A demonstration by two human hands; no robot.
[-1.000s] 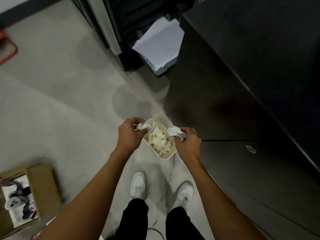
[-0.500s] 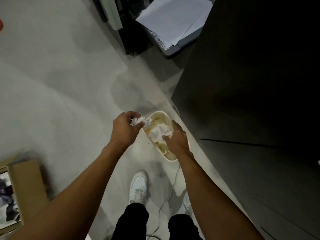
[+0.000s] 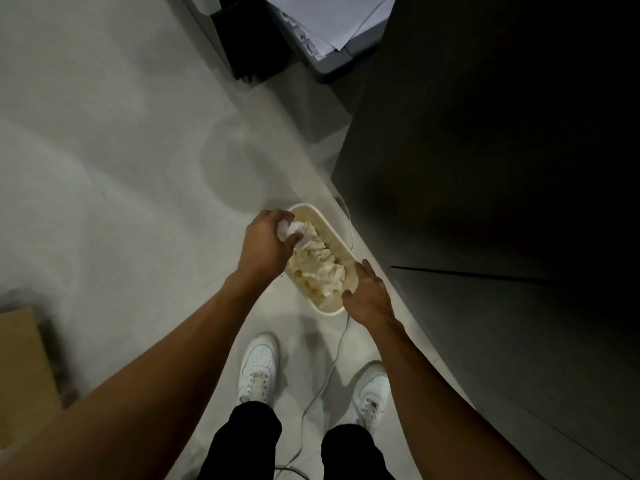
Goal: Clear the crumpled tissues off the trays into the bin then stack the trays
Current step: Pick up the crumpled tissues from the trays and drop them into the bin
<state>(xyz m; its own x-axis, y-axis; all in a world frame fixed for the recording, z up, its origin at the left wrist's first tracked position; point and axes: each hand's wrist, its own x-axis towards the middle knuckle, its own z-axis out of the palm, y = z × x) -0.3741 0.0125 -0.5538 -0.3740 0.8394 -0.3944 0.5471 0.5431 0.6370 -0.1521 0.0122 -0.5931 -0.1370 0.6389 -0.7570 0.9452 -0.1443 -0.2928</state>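
A cream oblong bin (image 3: 337, 237) stands on the floor beside a dark cabinet, filled with crumpled tissues (image 3: 320, 268). My left hand (image 3: 266, 242) is over the bin's far left rim and grips a white crumpled tissue (image 3: 290, 230). My right hand (image 3: 367, 294) hangs over the bin's near right rim with relaxed fingers and holds nothing. No trays are in view.
A dark cabinet (image 3: 502, 202) fills the right side. A white cable (image 3: 329, 368) runs across the floor between my shoes. A cardboard box (image 3: 24, 368) sits at the left edge. White papers (image 3: 332, 19) lie on a grey unit at the top.
My right hand has let its tissue drop into the bin and has drawn back to the near rim. My left hand has moved over the bin, still gripping its tissue.
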